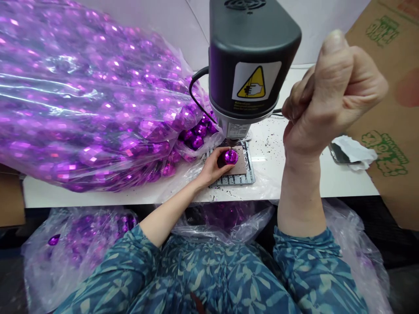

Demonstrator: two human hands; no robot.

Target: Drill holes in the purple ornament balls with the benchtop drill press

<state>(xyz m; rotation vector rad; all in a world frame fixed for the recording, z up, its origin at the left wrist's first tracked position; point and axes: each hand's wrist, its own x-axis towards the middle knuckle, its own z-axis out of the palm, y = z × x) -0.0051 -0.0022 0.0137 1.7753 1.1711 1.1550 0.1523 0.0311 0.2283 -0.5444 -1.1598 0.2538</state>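
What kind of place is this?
Probably a workshop: a big black machine with a warning sticker, a huge clear bag of shiny purple balls, and a left hand holding one purple ball beneath the machine.

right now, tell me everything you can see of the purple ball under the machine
The purple ball is round and glossy, with bright highlights, perhaps coated plastic. A dark mark shows near its upper middle. The left hand holds it from the left, over the brown board beneath the machine. Contact below is unclear.
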